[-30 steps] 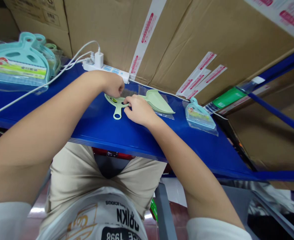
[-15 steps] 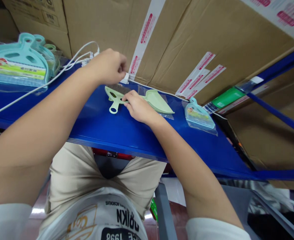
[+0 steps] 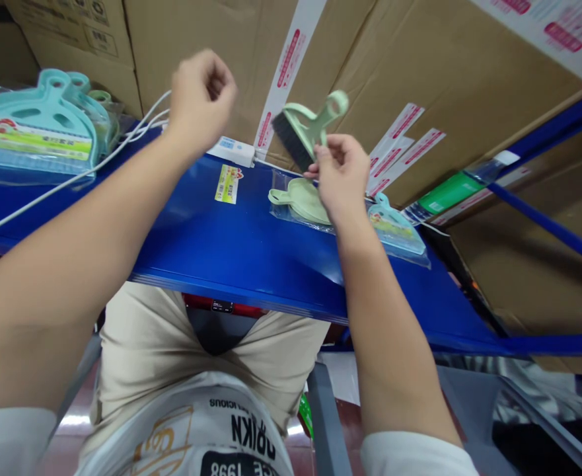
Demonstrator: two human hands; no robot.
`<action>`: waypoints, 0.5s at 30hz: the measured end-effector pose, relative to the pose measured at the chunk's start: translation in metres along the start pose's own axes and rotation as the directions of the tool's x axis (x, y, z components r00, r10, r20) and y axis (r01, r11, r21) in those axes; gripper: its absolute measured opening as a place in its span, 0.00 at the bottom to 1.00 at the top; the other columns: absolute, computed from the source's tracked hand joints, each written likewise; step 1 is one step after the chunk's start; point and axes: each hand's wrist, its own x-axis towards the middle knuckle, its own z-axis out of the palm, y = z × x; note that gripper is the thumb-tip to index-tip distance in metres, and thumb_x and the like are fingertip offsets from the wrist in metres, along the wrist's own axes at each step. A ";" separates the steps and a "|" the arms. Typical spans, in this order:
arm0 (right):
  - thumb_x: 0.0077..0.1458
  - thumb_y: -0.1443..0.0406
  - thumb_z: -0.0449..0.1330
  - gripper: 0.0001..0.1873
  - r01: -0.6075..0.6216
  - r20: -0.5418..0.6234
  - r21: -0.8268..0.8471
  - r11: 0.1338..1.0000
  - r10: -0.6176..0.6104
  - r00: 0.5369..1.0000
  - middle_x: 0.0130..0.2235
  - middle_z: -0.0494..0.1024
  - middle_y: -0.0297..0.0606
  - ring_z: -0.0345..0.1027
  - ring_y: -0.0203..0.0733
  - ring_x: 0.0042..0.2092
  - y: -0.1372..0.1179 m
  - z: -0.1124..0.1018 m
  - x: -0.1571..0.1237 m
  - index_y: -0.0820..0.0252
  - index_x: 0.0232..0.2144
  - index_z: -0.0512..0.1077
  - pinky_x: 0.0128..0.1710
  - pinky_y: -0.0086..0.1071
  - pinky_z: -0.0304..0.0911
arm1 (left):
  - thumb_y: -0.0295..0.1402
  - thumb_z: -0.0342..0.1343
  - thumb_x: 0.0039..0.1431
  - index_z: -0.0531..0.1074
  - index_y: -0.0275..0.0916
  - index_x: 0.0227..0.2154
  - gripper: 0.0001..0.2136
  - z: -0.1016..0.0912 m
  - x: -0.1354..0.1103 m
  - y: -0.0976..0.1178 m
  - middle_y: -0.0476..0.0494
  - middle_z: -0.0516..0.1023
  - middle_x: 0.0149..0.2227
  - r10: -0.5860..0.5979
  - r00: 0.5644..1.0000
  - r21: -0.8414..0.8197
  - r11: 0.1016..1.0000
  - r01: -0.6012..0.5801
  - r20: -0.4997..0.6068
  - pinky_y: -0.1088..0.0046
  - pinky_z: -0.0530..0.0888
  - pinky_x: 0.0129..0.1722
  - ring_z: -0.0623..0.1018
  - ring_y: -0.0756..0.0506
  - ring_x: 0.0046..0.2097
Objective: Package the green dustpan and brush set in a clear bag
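Observation:
My right hand holds a small pale green hand brush by one end of its head. The brush is tilted above the shelf, with its dark bristles facing lower left and its looped handle toward the upper right. Below it, a matching pale green dustpan lies on clear plastic wrapping, partly hidden by my right hand. My left hand is raised in front of the cardboard, its fingers curled and nothing visible in them. A printed label card lies flat on the blue shelf.
Packaged light blue dustpan sets stand at the left, beside a white cable. A white power strip lies along the back. Another packaged blue set and a green-labelled bottle are at the right. Cardboard boxes form the back.
My right hand has lifted the green brush off the shelf and moved right, uncovering the label card. My left hand has risen up and to the left, away from the power strip.

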 end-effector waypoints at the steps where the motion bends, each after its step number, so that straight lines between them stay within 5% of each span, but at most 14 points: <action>1: 0.73 0.53 0.58 0.11 -0.040 -0.045 0.000 0.999 0.040 0.998 0.42 0.81 0.36 0.80 0.41 0.41 0.005 -0.008 0.005 0.50 0.47 0.73 0.43 0.41 0.82 | 0.40 0.60 0.63 0.64 0.50 0.27 0.12 0.007 -0.009 0.005 0.47 0.84 0.39 -0.019 0.999 -0.005 1.000 0.019 0.049 0.56 0.80 0.50 0.80 0.43 0.42; 5: 0.74 0.60 0.54 0.05 -0.226 -0.216 0.037 0.973 0.228 0.949 0.45 0.82 0.37 0.81 0.37 0.39 -0.001 -0.027 0.018 0.52 0.46 0.69 0.44 0.40 0.82 | 0.36 0.59 0.67 0.76 0.43 0.42 0.05 0.038 -0.048 0.023 0.42 0.86 0.48 0.063 0.881 0.079 0.990 -0.113 0.469 0.57 0.78 0.59 0.82 0.39 0.52; 10: 0.76 0.67 0.46 0.08 -0.342 -0.422 0.276 0.898 0.433 0.797 0.46 0.82 0.42 0.76 0.34 0.35 -0.033 -0.022 0.020 0.49 0.41 0.60 0.43 0.33 0.78 | 0.38 0.59 0.69 0.79 0.39 0.52 0.14 0.063 -0.073 0.034 0.33 0.84 0.56 0.123 0.733 0.158 0.940 -0.301 0.669 0.52 0.73 0.66 0.77 0.30 0.65; 13: 0.76 0.66 0.48 0.06 -0.287 -0.478 0.147 0.947 0.322 0.817 0.47 0.81 0.42 0.74 0.37 0.35 -0.028 -0.022 0.018 0.48 0.44 0.61 0.38 0.34 0.75 | 0.38 0.59 0.70 0.81 0.37 0.49 0.13 0.066 -0.076 0.040 0.30 0.84 0.53 0.051 0.697 0.226 0.927 -0.300 0.715 0.49 0.72 0.65 0.77 0.27 0.65; 15: 0.77 0.63 0.47 0.06 -0.181 -0.432 -0.045 0.982 0.144 0.890 0.48 0.79 0.45 0.74 0.40 0.36 -0.019 -0.027 0.015 0.49 0.48 0.63 0.36 0.36 0.74 | 0.37 0.59 0.70 0.81 0.37 0.48 0.11 0.067 -0.077 0.041 0.31 0.85 0.50 0.026 0.691 0.244 0.925 -0.290 0.723 0.49 0.73 0.64 0.79 0.27 0.62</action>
